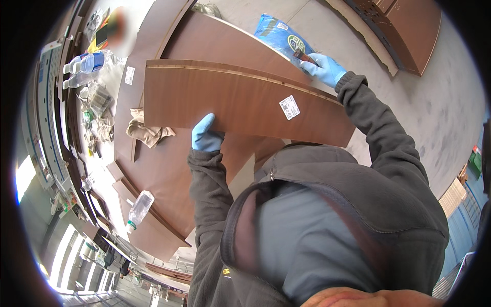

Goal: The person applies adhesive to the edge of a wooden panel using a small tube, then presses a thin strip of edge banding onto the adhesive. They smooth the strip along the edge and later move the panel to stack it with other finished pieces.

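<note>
My left hand (205, 134), in a light blue glove, grips the near edge of a long brown wooden panel (225, 105), with the thumb laid over its face. A white label (289, 108) is stuck on the panel, and a paler strip runs along its curved far edge. Beyond that edge my right hand (326, 70), also gloved in blue, is closed around a short brown tool (302, 55) like a wooden handle; its working end cannot be made out. Just behind that tool a blue plastic bag (279, 35) stands out against the floor.
More brown panels (215, 43) lie under and beyond the held one. A beige cloth (146, 130) rests by its left end. Clear bottles (91, 62) stand at the far left, and another bottle (139, 211) lies at the lower left. Brown furniture parts (404, 36) are at the upper right.
</note>
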A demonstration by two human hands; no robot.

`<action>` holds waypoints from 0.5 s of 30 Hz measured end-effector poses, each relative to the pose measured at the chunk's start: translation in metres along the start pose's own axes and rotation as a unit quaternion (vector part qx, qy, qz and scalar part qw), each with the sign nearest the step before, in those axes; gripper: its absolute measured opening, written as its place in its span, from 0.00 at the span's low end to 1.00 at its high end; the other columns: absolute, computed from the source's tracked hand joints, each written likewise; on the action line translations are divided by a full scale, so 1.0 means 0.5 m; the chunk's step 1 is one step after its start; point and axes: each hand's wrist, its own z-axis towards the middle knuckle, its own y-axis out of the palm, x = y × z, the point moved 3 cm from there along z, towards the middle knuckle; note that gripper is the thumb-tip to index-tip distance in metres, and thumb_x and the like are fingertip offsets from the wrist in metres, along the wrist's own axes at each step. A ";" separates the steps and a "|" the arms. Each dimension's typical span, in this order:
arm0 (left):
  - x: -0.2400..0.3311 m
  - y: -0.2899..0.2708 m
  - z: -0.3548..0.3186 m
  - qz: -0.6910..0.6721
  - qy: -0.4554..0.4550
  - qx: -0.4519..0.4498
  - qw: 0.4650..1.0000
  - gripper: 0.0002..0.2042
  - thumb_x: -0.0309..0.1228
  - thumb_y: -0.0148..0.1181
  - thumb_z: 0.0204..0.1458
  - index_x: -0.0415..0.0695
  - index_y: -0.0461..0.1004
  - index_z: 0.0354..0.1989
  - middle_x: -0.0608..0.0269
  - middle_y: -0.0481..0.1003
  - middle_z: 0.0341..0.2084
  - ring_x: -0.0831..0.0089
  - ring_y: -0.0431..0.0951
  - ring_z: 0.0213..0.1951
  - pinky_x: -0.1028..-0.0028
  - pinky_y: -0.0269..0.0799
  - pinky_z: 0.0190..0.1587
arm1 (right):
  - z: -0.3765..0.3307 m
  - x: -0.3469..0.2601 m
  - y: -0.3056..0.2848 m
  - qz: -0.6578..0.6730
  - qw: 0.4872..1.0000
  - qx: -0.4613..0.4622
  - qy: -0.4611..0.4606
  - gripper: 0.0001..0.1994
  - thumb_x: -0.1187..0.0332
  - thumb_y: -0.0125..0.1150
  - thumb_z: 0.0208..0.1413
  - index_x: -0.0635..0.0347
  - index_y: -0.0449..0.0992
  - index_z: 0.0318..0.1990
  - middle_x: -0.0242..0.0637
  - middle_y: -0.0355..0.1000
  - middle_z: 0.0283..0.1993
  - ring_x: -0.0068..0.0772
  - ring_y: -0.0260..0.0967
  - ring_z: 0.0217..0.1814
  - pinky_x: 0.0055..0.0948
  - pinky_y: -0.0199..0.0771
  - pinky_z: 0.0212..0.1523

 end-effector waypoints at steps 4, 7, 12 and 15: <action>-0.004 -0.014 0.021 -0.036 -0.011 0.024 0.999 0.18 0.27 0.62 0.59 0.38 0.74 0.57 0.54 0.79 0.54 0.56 0.78 0.59 0.56 0.74 0.63 | -0.022 0.059 0.012 -0.002 0.991 -0.047 0.127 0.23 0.49 0.58 0.69 0.63 0.80 0.51 0.33 0.77 0.39 0.25 0.72 0.43 0.28 0.72 0.47; -0.009 -0.020 0.028 -0.080 -0.025 0.049 0.995 0.17 0.27 0.61 0.60 0.38 0.74 0.57 0.54 0.78 0.55 0.57 0.77 0.59 0.56 0.74 0.64 | -0.042 0.077 0.021 -0.009 0.994 -0.028 0.110 0.22 0.50 0.58 0.69 0.64 0.79 0.41 0.34 0.76 0.33 0.26 0.71 0.37 0.30 0.71 0.43; -0.013 0.007 0.013 -0.030 -0.018 0.086 0.996 0.21 0.35 0.61 0.63 0.37 0.71 0.62 0.49 0.76 0.58 0.52 0.78 0.58 0.53 0.80 0.57 | -0.048 0.046 0.016 -0.140 0.982 0.093 0.080 0.23 0.48 0.58 0.67 0.64 0.79 0.44 0.53 0.78 0.35 0.46 0.78 0.38 0.41 0.74 0.42; -0.007 0.030 -0.014 0.098 -0.068 0.146 0.982 0.26 0.42 0.63 0.63 0.34 0.71 0.60 0.45 0.76 0.57 0.52 0.79 0.57 0.55 0.83 0.50 | -0.031 0.011 0.012 -0.199 0.968 0.131 0.079 0.27 0.43 0.54 0.67 0.63 0.78 0.47 0.61 0.79 0.40 0.64 0.77 0.44 0.49 0.76 0.44</action>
